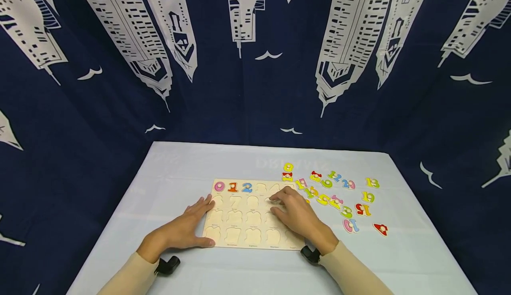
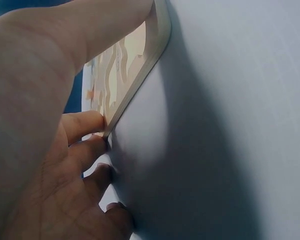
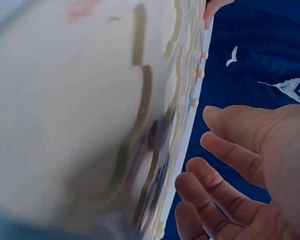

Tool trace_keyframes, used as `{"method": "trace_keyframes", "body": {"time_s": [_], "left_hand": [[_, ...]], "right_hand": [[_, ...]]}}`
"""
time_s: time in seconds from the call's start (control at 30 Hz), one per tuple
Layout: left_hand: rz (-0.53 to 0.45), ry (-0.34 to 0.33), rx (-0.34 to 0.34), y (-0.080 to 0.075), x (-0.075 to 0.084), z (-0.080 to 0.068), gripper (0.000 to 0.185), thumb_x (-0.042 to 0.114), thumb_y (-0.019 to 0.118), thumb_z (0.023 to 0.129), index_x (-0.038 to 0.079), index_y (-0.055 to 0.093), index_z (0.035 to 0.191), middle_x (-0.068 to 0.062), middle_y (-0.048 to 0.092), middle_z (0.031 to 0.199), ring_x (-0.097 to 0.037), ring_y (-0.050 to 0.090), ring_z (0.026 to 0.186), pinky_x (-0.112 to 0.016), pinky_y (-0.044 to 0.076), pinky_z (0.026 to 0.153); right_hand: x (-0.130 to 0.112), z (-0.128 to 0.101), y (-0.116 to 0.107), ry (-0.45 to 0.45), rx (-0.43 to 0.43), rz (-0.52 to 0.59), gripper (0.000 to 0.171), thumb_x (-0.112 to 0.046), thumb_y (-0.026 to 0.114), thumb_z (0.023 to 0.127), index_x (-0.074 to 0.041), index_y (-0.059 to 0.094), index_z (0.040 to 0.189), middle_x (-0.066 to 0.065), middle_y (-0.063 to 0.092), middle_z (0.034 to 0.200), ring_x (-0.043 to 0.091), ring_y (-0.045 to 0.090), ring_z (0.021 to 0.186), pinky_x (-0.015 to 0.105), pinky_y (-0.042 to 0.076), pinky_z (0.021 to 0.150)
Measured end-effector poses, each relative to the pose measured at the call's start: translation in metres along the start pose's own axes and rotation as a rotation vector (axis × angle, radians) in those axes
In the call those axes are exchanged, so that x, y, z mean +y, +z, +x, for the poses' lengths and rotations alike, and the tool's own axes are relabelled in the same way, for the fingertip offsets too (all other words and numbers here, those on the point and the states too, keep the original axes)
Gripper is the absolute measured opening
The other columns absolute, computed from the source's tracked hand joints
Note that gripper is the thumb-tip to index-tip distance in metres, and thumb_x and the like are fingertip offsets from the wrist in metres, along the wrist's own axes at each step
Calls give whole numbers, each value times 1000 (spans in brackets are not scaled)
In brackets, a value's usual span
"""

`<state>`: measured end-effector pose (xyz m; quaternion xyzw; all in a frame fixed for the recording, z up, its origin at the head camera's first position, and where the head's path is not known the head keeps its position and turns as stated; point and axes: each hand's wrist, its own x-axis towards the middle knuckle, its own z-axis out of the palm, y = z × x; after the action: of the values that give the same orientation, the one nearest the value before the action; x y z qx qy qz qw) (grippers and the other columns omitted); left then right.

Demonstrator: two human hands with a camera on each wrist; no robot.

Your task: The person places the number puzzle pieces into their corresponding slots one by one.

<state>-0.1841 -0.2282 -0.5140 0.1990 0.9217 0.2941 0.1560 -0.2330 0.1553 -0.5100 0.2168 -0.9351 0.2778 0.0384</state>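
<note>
A wooden number puzzle board (image 1: 243,217) lies on the table, with rows of cut-out recesses. In its top row sit a pink zero (image 1: 219,186), a red one (image 1: 233,187) and a blue two (image 1: 247,187). My left hand (image 1: 181,228) rests at the board's left edge, thumb near the lower corner and fingers spread along the side. Over the right part of the board hovers my right hand (image 1: 299,215), fingers loosely bent. Nothing shows between its thumb and fingers (image 3: 225,155) in the right wrist view, where the recesses appear close by.
Several coloured number pieces with knobs lie scattered right of the board, among them a red four (image 1: 381,229), a green three (image 1: 347,211) and a yellow zero (image 1: 288,167). A white cloth covers the table (image 1: 131,224). Behind it hangs a dark blue curtain (image 1: 247,108) with white building prints.
</note>
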Motion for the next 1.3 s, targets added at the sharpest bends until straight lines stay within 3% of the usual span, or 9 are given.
{"method": "trace_keyframes", "body": {"time_s": [0.57, 0.9, 1.1, 1.3], "left_hand": [[-27, -12, 9, -1, -3, -5, 123, 46, 102, 91, 1, 33, 182, -19, 16, 197, -52, 16, 182, -77, 18, 146], [-19, 13, 15, 1, -4, -2, 124, 49, 101, 91, 0, 33, 182, -19, 17, 197, -53, 17, 182, -79, 19, 145], [-9, 14, 18, 1, -3, 0, 124, 51, 100, 91, -1, 33, 181, -20, 18, 197, -53, 17, 182, -79, 19, 145], [-14, 11, 19, 0, -2, -1, 124, 50, 101, 90, -1, 33, 181, -20, 18, 196, -53, 18, 182, -80, 19, 144]], "right_hand": [[31, -36, -24, -4, 108, -55, 29, -12, 96, 96, -12, 88, 124, 1, 78, 122, 20, 74, 109, 40, 67, 92], [66, -68, -60, 110, 156, -97, 30, -13, 96, 96, -12, 88, 125, 3, 79, 123, 24, 77, 115, 54, 67, 98], [96, -83, -80, 209, 173, -133, 34, -14, 96, 97, -8, 87, 129, 13, 79, 124, 24, 74, 100, 41, 62, 84], [126, -96, -96, 251, 164, -120, 43, -21, 100, 94, -8, 86, 133, 7, 75, 107, 13, 59, 88, 26, 47, 70]]}}
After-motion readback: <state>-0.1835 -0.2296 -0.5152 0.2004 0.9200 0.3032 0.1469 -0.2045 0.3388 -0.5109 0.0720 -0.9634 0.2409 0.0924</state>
